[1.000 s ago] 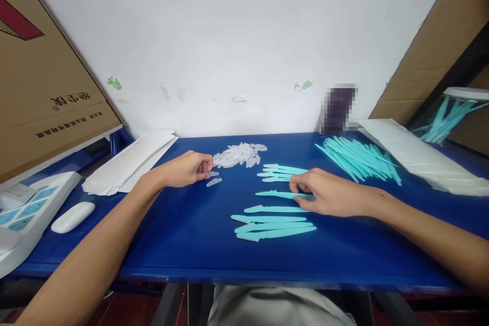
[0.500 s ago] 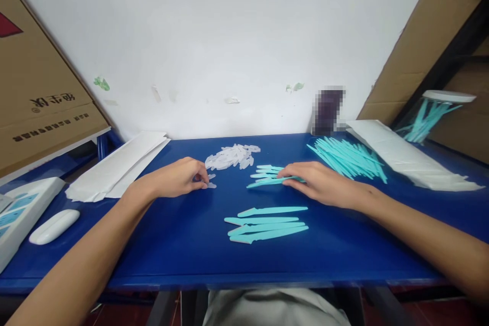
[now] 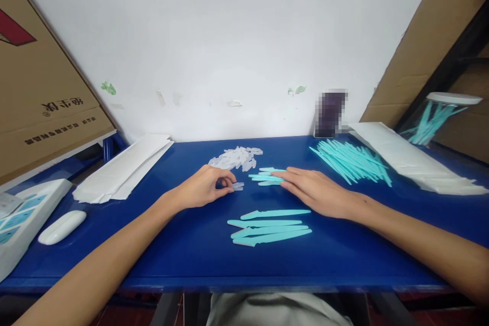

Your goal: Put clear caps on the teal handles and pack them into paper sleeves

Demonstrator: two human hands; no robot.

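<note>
A lidded clear jar (image 3: 454, 98), right of the hands (image 3: 319, 192), holds turquoise sticks (image 3: 435, 122).

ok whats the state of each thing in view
left hand, pinching clear pieces
right hand, over razors, grip unclear
clear pile, loosely heaped
turquoise pile, loosely heaped
four front razors, lying flat
left papers, lying flat, overlapping
jar, lid on top

Turquoise sticks (image 3: 351, 162), blue table (image 3: 183, 244), white wall (image 3: 229, 35)
</note>
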